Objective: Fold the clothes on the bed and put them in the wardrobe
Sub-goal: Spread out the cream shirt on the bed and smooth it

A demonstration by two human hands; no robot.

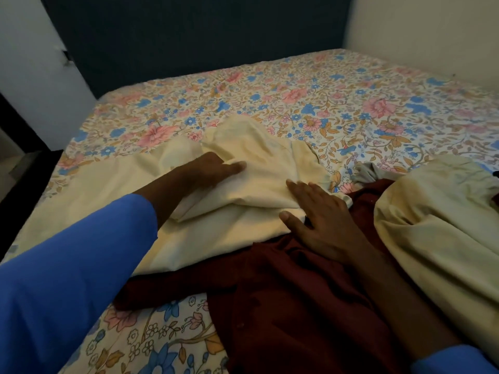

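Pressing palm-down on the cream garment (243,225) with the left hand (213,168): fingers straight, close together, pointing right along a raised fold near the garment's far end. No curl round the cloth to be seen. Thumb hidden under the hand, so cannot tell whether tucked beneath the fold. Covered to the wrist by a blue sleeve (67,279).

Lying palm-down as well with the right hand (321,222): fingers spread wide and straight, fingertips (293,184) on the near right edge of the same cream garment, heel of the palm over the maroon shirt (283,306). No grip, no pinch, only flat contact. Crossing the shirt with a bare forearm, up from a second blue cuff (453,360) at the lower right corner.

Spread across the left and middle of the floral bedsheet (337,103): the cream garment, rumpled at its far end and overlapping the maroon shirt along its near edge. Nearer the camera: the maroon shirt, lying open and creased, with a few buttons visible. Heaped at the right, touching the shirt: a second cream garment (437,225), unfolded. Just beyond the shirt, between the two cream pieces: a small grey cloth (364,172), bunched. At the far end of the bedsheet: a dark blue headboard (202,36), beside a pale wall (418,28) on the right.
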